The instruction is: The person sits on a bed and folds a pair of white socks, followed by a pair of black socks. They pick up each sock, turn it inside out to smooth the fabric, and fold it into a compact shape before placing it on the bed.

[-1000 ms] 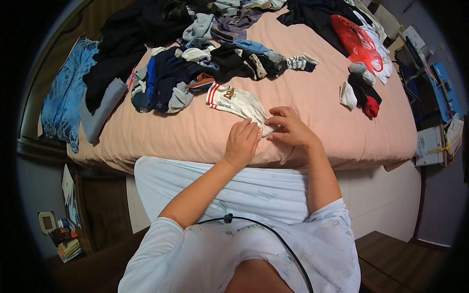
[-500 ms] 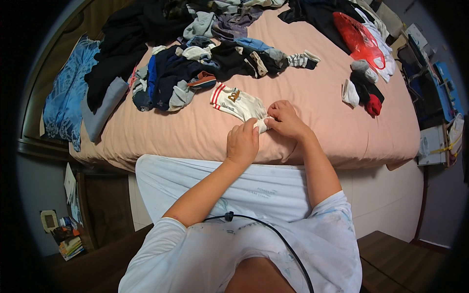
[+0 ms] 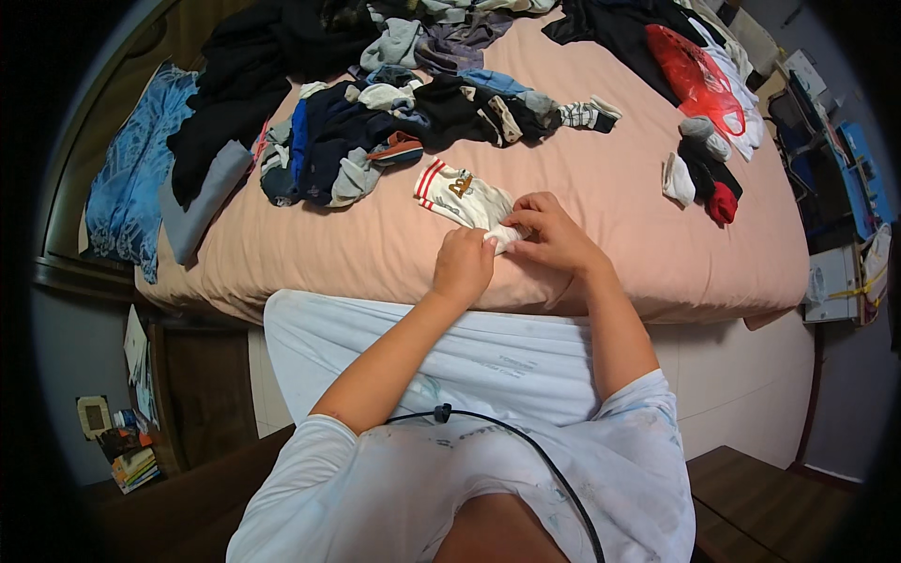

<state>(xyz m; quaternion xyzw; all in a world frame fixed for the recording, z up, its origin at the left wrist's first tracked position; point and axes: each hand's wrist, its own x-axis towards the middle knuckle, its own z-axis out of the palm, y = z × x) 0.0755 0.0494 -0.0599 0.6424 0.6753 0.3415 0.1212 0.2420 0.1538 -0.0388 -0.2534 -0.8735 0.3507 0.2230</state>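
Note:
A pair of white socks (image 3: 477,201) with red stripes at the cuff and a brown figure lies on the near part of the bed. Its toe end is bunched up between my two hands. My left hand (image 3: 464,263) is closed on that rolled end from the left, thumb and fingers pressed together. From the right, my right hand (image 3: 554,236) pinches the same end with thumb and forefinger. The fabric right under the fingertips is partly hidden.
Beyond the socks lies a heap of mixed clothes and socks (image 3: 324,150). Several balled socks (image 3: 704,159) sit at right beside a red plastic bag (image 3: 690,75). Folded grey cloth (image 3: 202,206) and blue lace fabric (image 3: 127,178) lie at left on the peach bedsheet (image 3: 629,216).
My hands have shifted slightly on the toe end of the socks, the left fingers curling tighter. The toe end looks a little more rolled up.

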